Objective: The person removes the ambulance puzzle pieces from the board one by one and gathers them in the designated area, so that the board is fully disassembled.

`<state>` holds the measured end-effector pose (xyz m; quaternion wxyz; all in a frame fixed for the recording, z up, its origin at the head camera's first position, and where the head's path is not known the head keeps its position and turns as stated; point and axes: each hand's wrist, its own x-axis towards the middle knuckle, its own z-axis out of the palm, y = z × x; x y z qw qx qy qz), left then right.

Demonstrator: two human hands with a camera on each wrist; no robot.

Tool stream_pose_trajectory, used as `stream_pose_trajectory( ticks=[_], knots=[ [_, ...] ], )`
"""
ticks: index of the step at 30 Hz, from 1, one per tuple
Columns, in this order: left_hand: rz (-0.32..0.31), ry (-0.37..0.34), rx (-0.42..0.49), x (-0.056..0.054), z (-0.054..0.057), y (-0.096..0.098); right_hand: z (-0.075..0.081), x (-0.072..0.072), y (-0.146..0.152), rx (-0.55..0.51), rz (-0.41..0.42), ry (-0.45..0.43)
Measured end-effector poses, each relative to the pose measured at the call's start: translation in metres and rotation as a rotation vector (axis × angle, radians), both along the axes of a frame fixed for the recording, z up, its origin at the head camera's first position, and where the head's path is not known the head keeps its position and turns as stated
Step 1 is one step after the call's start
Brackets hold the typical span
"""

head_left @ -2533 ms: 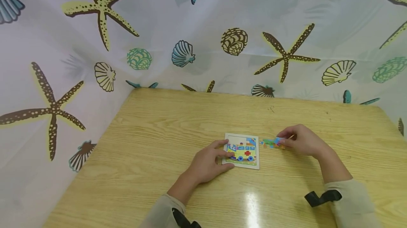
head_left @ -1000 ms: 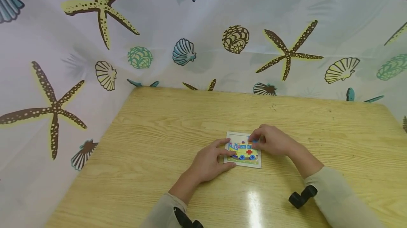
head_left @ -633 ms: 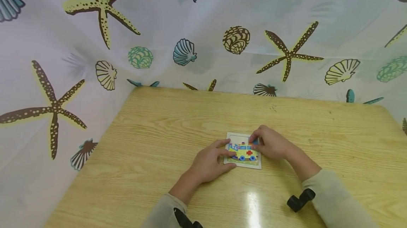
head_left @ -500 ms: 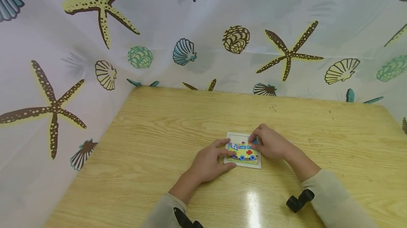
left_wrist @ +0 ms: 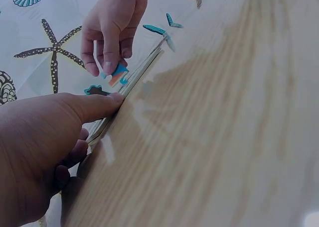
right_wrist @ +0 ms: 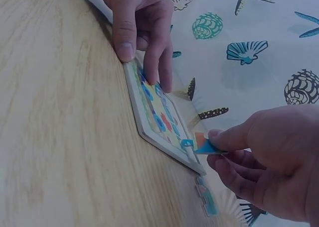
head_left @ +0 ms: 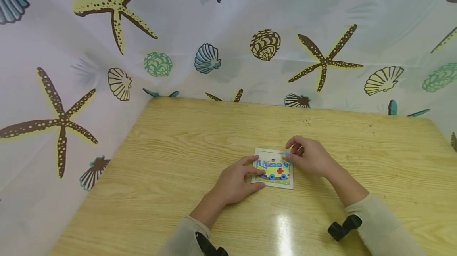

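Observation:
A square jigsaw puzzle board (head_left: 273, 186) with a pale rim lies on the table, showing a yellow ambulance with a red cross. My left hand (head_left: 233, 180) rests on its left side, thumb at the near edge and fingers spread over the pieces. Between thumb and fingers, my right hand (head_left: 310, 157) pinches a blue and orange puzzle piece (right_wrist: 202, 143), tilted over the board's upper right corner. In the right wrist view, loose puzzle pieces (right_wrist: 207, 197) lie on the table beside that corner; the right hand hides them in the head view.
The wooden table (head_left: 185, 141) extends around the board on all sides. A white cloth (head_left: 235, 77) printed with starfish and shells hangs behind and to the left. Both sleeves carry a black wrist device (head_left: 344, 227).
My right hand has moved left from the loose pieces to the board's upper right corner, then lifted slightly back rightward with a puzzle piece pinched. The left hand has stayed on the board.

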<state>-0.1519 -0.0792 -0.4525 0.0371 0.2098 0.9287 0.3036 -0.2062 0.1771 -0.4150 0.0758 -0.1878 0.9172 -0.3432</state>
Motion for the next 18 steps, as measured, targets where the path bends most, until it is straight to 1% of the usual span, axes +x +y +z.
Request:
stream_pose_trajectory(
  ticks=[2, 8, 11, 14, 16, 18],
  knots=[
    [0.000, -0.004, 0.001, 0.000, -0.001, 0.000, 0.001, 0.001, 0.006, -0.044, -0.014, -0.026],
    [-0.001, -0.010, 0.011, 0.000, -0.002, -0.001, 0.001, 0.004, 0.021, -0.157, -0.076, -0.141],
    [0.001, -0.020, 0.025, 0.001, -0.002, -0.001, -0.002, 0.005, 0.031, -0.184, -0.112, -0.169],
    [-0.001, -0.020, 0.031, 0.002, -0.002, -0.001, -0.003, 0.006, 0.043, -0.201, -0.174, -0.185],
    [-0.003, -0.015, 0.032, 0.002, -0.002, 0.000, -0.003, 0.008, 0.052, -0.218, -0.212, -0.205],
    [-0.002, -0.009, 0.032, 0.001, -0.002, -0.001, 0.000, 0.009, 0.060, -0.235, -0.224, -0.236]
  ],
)
